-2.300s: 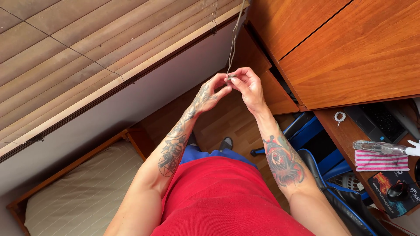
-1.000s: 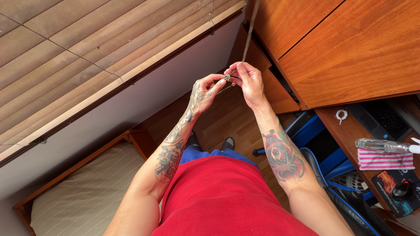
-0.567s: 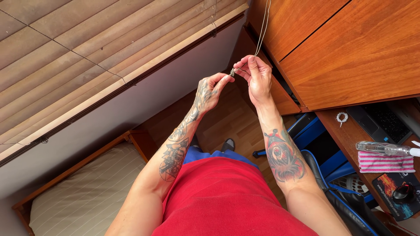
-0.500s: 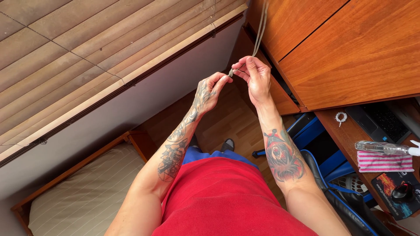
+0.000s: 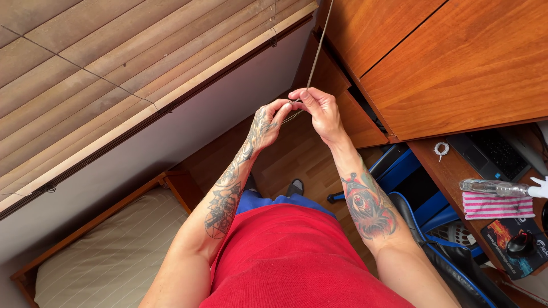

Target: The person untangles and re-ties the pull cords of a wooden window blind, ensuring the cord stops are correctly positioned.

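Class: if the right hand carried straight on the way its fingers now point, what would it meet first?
Probably the left hand: the right hand points its fingers toward it, with the blind cord pinched between them. Depth is uncertain.

One head-worn view only, looking steeply down past the red shirt point(image 5: 297, 256) to the wooden floor point(image 5: 297, 154). Close on both raised forearms; wooden blinds point(image 5: 114, 74) at left, desk point(image 5: 456, 171) at right. No second view to overlap.

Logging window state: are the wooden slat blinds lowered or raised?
Lowered: the wooden slat blinds cover the window; both hands, left hand and right hand, pinch the thin cord.
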